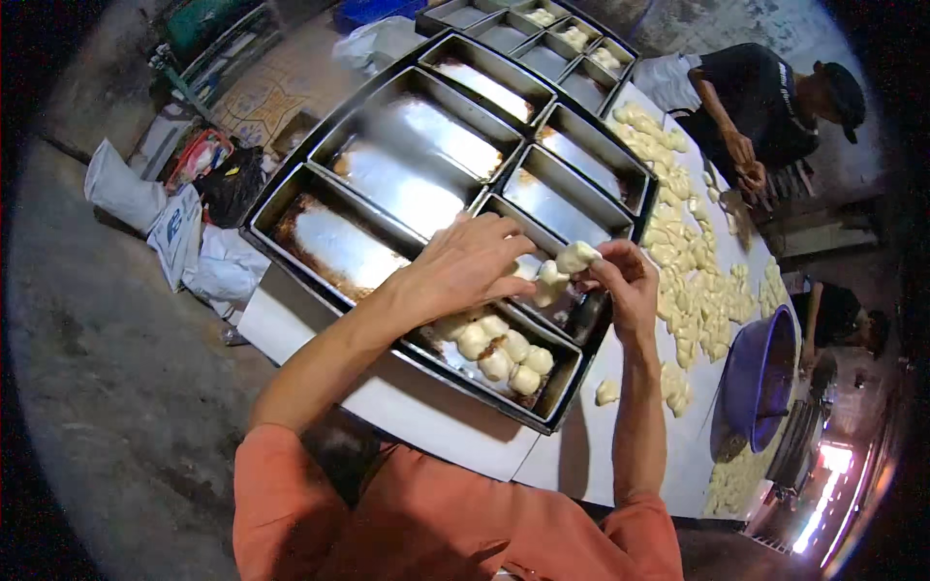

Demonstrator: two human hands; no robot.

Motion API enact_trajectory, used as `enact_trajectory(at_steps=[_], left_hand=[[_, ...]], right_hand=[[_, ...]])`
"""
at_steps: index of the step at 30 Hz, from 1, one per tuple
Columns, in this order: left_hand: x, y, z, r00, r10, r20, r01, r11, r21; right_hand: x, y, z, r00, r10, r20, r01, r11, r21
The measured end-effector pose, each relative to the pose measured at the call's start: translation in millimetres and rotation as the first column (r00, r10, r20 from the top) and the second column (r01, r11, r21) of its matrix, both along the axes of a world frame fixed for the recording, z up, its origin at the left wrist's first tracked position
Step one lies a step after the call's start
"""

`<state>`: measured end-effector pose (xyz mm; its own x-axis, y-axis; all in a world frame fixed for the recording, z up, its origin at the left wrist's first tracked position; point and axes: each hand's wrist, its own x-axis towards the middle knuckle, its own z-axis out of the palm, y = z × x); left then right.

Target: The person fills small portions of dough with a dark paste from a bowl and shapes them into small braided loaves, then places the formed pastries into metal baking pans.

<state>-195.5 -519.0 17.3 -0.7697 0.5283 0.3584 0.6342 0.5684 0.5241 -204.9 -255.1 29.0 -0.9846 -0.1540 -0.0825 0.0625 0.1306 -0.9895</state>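
Several pale dough balls [499, 358] sit packed in the near compartment of a dark metal baking pan [567, 373]. My left hand [470, 259] reaches over the pan with fingers bent, a small piece of dough [526, 265] between its thumb and fingertips. My right hand [632, 283] pinches a lump of dough [577, 257] at the pan's right side. Another soft dough piece [549, 282] hangs just below that lump, between the two hands.
More joined pans, such as a long greased one [334, 237], spread out beyond my hands. Loose dough pieces [693, 261] cover the white table [436, 416] on the right, near a purple basin [759, 378]. A person in black [765, 107] works across the table. Bags [194, 242] lie at left.
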Motion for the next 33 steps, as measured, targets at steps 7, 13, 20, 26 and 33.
enact_trajectory(at_steps=[7, 13, 20, 26, 33], left_hand=[[18, 30, 31, 0.669, -0.369, 0.645, -0.184, 0.758, 0.625], [32, 31, 22, 0.654, -0.350, 0.671, -0.311, 0.685, 0.659], [30, 26, 22, 0.697, -0.268, 0.665, -0.338, 0.695, 0.635], [23, 25, 22, 0.746, -0.097, 0.659, -0.343, 0.792, 0.505], [9, 23, 31, 0.562, -0.127, 0.817, -0.478, 0.756, 0.446]], right_hand=[[36, -20, 3, 0.997, 0.028, 0.076, 0.022, 0.814, -0.581], [55, -29, 9, 0.987, 0.093, -0.132, -0.118, 0.973, -0.200], [51, -32, 16, 0.969, 0.131, -0.209, -0.108, 0.987, 0.121], [48, -40, 15, 0.985, 0.049, -0.165, -0.055, 0.998, -0.030], [33, -35, 16, 0.868, 0.264, -0.421, -0.071, 0.905, 0.420]])
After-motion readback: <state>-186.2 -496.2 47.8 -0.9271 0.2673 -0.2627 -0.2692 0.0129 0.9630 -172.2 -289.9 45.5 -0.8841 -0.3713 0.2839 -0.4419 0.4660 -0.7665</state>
